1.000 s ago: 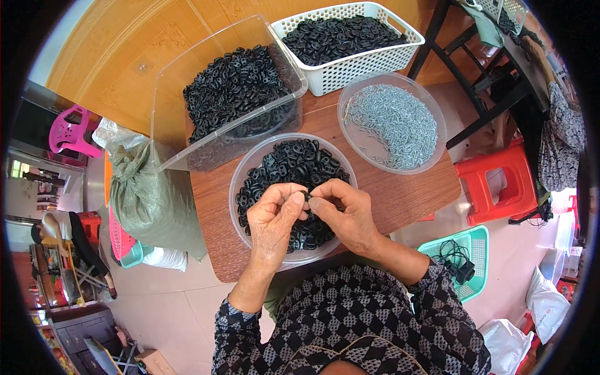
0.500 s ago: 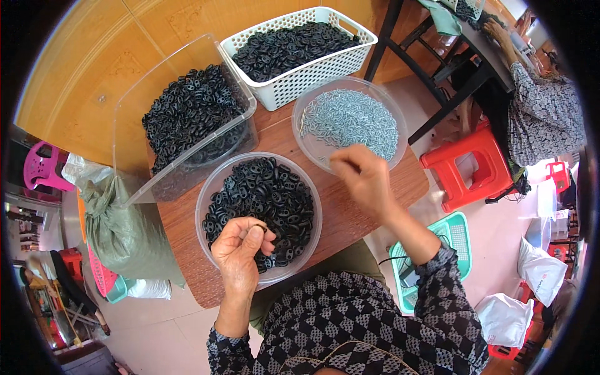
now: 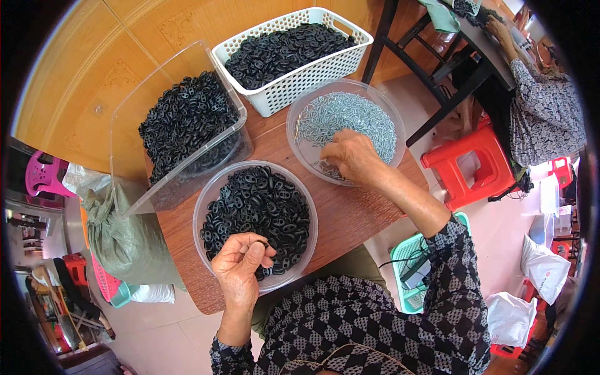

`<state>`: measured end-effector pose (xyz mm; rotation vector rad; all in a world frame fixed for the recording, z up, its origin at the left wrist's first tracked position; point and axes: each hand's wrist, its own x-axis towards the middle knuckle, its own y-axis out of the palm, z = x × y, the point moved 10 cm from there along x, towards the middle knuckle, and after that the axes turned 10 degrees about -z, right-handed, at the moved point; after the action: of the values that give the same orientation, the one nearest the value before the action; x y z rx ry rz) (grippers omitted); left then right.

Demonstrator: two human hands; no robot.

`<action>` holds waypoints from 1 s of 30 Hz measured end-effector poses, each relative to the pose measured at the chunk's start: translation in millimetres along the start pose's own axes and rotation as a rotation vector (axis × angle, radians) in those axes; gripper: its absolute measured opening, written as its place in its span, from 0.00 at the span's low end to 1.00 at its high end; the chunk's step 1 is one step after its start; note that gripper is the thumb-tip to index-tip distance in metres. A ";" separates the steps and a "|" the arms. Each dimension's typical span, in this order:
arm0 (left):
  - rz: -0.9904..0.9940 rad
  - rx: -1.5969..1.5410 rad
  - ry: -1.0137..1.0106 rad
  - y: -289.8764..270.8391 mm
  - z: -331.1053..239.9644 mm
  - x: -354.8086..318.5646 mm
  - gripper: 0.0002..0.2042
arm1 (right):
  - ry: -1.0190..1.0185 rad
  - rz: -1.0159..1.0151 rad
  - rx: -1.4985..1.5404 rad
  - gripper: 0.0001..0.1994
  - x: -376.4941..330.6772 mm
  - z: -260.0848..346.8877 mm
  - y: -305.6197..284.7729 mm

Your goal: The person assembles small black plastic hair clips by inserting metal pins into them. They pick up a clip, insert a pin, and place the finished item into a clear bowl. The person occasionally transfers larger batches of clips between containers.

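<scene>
A clear round bowl [image 3: 206,206] heaped with small black ring-shaped parts [image 3: 259,209] is set at about seven o'clock on the brown table, while a second clear bowl [image 3: 394,119] of what appear to be small silvery screws [image 3: 350,115] is placed at one o'clock.

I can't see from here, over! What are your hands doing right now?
Left hand pinching a black ring over the bowl of black rings. Right hand reaching into the bowl of silver screws. Nothing in the way.
</scene>
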<state>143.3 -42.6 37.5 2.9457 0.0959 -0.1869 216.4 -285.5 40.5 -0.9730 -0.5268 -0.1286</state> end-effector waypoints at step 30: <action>0.025 -0.011 -0.002 -2.1 6.1 -0.9 0.07 | -0.167 0.148 0.099 0.01 14.8 5.8 17.0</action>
<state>141.6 -41.8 31.3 2.9345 0.0599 -0.1851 232.8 -269.3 37.5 -0.9266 -0.6066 0.1115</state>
